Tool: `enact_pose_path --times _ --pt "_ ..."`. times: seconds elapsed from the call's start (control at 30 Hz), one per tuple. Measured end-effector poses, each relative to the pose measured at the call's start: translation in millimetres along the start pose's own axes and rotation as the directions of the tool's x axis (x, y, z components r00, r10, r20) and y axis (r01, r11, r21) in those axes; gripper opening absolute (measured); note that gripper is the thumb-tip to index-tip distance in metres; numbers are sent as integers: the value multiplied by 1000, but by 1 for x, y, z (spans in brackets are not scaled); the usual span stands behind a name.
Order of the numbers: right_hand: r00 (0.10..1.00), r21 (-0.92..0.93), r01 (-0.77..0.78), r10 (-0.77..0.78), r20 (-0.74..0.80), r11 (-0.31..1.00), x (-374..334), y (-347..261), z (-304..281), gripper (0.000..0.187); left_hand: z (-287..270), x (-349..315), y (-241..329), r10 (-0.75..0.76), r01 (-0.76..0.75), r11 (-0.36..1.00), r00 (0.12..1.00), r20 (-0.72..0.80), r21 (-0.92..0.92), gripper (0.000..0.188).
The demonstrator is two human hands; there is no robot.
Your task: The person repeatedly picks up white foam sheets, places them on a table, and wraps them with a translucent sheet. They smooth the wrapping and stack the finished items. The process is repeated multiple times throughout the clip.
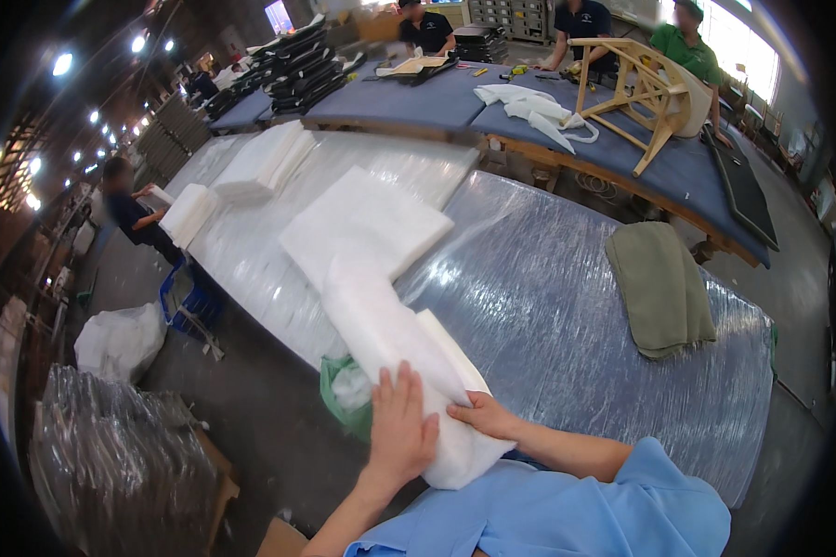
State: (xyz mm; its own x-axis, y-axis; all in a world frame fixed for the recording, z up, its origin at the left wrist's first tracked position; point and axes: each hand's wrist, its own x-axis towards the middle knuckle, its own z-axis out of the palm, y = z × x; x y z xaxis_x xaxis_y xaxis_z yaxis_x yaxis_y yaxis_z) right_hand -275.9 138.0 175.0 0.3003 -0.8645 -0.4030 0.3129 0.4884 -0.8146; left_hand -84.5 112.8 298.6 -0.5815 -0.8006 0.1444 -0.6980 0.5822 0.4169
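A long strip of white batting (pixel 381 311) runs from the middle of the plastic-covered table (pixel 548 278) to my body, its near end folded over the table edge. My left hand (pixel 401 422) lies on it with fingers stretched out flat. With thumb on top, my right hand (pixel 485 414) pinches the batting's right edge; its other fingers are partly hidden. A cream foam-like slab (pixel 453 348) shows from under the strip, on its right. Beyond, the strip overlaps a flat stack of white batting sheets (pixel 372 218).
A folded olive cloth (pixel 658 288) lies at the right. Thick white batting stacks (pixel 265 162) stand at the far left. A green bag (pixel 346 395) hangs by the near edge. Across the blue worktable (pixel 418 97) are co-workers and an upturned wooden chair frame (pixel 646 93).
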Motion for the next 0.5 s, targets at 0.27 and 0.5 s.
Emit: enact_pose_path --times 0.27,0.5 --pt "999 -28 -36 36 26 999 2 6 1 37 4 -4 20 9 -22 975 998 60 222 69" --pt "993 32 -119 118 25 992 6 -4 -8 36 18 -32 2 -188 51 915 931 -312 -399 56"
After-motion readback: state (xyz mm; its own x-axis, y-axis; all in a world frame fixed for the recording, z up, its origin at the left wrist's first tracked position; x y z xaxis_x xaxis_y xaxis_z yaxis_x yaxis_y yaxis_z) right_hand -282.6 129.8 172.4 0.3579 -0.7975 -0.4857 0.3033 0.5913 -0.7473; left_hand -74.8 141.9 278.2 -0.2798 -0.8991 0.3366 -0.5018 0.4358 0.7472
